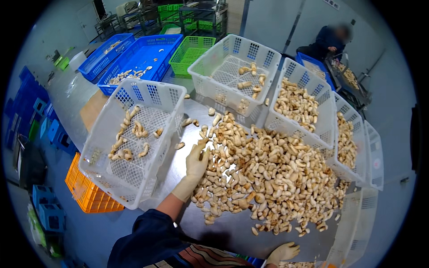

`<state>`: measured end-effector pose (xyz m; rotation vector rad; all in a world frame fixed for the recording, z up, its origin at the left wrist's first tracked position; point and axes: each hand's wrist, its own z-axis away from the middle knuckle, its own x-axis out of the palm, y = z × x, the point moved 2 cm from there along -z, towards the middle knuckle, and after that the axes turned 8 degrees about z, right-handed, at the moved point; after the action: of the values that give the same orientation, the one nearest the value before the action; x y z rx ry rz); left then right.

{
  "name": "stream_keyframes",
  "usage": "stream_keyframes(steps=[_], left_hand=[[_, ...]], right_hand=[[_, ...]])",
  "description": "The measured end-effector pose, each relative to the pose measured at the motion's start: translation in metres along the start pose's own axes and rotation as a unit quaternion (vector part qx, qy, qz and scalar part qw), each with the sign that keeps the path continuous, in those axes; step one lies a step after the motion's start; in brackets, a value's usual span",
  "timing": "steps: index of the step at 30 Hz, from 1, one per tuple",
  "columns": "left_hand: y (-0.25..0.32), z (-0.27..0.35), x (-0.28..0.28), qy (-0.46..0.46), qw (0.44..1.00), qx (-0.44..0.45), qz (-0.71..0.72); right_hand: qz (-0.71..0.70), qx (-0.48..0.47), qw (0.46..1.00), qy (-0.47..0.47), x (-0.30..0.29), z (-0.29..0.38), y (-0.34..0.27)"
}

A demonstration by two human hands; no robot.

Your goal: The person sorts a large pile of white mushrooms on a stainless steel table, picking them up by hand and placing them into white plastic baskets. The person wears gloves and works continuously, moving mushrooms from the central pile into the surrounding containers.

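A large heap of pale, brown-stained mushrooms covers much of a steel table. My left hand, in a cream rubber glove, reaches to the heap's left edge. Its fingertips are at a few mushrooms there; whether they grip one is unclear. Near the table's front edge, my right hand, gloved alike, lies with fingers spread and nothing visible in it. Left of my left hand stands a white plastic crate with several mushrooms on its mesh bottom.
Behind the heap stand a white crate with several mushrooms and a fuller white crate. Farther back are a blue tray and a green basket. An orange crate sits at lower left. A person works at far right.
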<state>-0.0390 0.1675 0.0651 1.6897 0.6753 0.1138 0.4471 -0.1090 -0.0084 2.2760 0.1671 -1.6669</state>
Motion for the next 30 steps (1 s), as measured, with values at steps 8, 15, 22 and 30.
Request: stream_keyframes(steps=[8,15,22,30], left_hand=[[-0.053,-0.177,0.057,0.071,0.982,0.072,-0.162],[-0.097,-0.275,0.047,0.057,0.923,0.012,-0.38],[-0.091,-0.238,0.063,-0.037,0.98,0.104,-0.164],[-0.05,-0.14,0.08,-0.227,0.926,0.08,-0.292]], right_hand=[[-0.07,-0.085,0.977,0.182,-0.058,0.015,-0.018],[0.01,0.012,1.0,0.006,0.012,-0.002,0.011],[-0.033,-0.059,0.996,0.064,0.003,-0.004,0.007],[-0.076,-0.078,0.987,0.12,-0.009,0.001,0.0]])
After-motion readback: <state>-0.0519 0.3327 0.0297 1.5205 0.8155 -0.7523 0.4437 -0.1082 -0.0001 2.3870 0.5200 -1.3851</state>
